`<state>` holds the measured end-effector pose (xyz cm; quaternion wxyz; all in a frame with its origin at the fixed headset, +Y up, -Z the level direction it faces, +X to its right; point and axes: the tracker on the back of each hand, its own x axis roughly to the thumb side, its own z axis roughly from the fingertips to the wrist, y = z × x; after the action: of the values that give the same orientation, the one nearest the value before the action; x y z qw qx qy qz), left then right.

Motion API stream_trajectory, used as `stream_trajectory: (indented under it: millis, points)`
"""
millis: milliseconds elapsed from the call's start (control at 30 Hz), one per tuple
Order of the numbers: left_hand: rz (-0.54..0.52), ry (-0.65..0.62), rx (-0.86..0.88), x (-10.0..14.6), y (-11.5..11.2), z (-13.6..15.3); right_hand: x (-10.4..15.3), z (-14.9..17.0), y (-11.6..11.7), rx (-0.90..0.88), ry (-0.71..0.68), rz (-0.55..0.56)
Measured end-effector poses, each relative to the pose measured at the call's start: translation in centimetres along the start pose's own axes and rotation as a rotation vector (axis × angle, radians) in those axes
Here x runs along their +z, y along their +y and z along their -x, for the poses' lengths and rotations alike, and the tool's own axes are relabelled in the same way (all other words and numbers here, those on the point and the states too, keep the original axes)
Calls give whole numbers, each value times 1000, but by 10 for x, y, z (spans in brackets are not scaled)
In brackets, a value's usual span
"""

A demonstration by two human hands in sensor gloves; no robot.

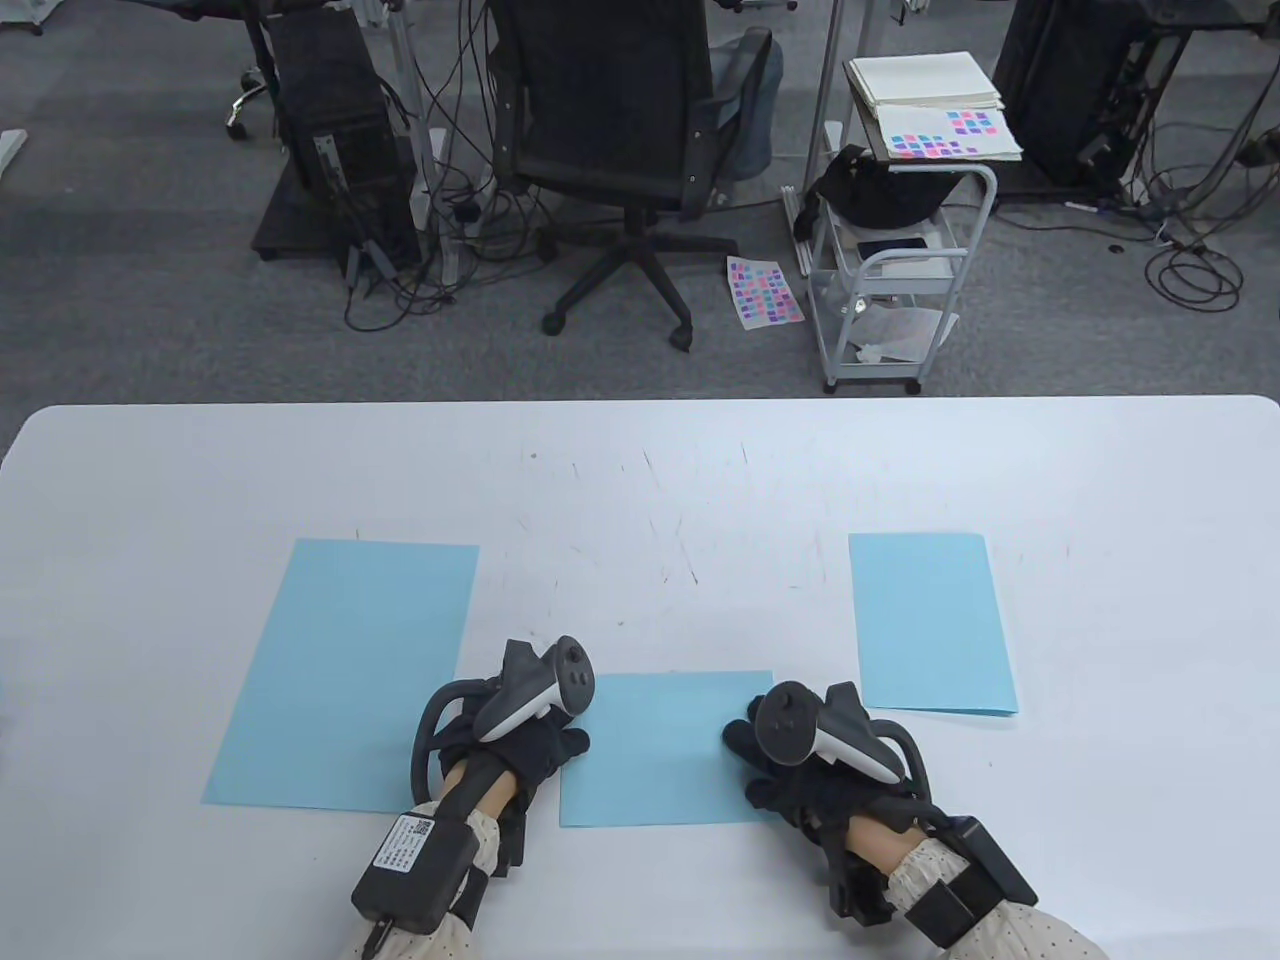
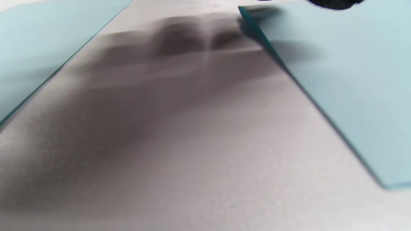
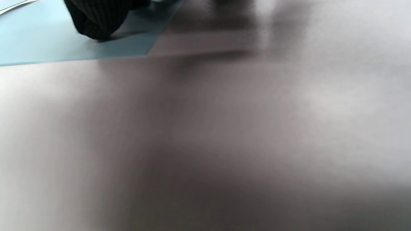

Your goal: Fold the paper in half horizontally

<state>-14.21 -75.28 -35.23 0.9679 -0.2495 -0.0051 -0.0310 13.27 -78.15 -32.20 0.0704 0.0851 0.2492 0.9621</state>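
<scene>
Near edge of counter (image 1: pixel 640 900): both forearms enter here. Left hand (image 1: pixel 525 745) rests at the left edge of the folded blue sheet (image 1: pixel 665 750); right hand (image 1: pixel 790 770) rests on its right edge. Fingers mostly hidden under the trackers. Right wrist view shows one gloved fingertip (image 3: pixel 96 22) pressing down on the paper. Cannot tell whether either grip pinches the sheet or only presses flat.

Sheet lies centre-near, short and wide, so it looks already doubled over. Judged step: creasing or flattening. Next move likely calls for sweeping along the fold with the edges kept aligned.

Flat blue sheet (image 1: pixel 345 675) just beside on the left; another blue sheet (image 1: pixel 930 625) at far right. Far half of the counter is open room.
</scene>
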Motion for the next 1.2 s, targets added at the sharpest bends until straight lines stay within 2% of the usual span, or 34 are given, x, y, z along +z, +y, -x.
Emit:
stream_trajectory:
  millis: [200, 367, 500, 633, 733, 1200]
  points:
    - [-152, -27, 16, 25, 14, -1, 0, 0, 0, 1, -1, 1]
    - [-323, -43, 35, 48, 21, -1, 0, 0, 0, 0, -2, 3]
    - [-456, -37, 43, 61, 16, 3, 0, 0, 0, -1, -3, 3]
    - [-532, -36, 40, 68, 8, 6, 0, 0, 0, -4, -4, 4]
    - [-548, -38, 30, 68, 2, 7, 0, 0, 0, -7, -5, 5]
    - [-493, -18, 16, 61, -10, 22, 0, 0, -4, -44, -19, 13]
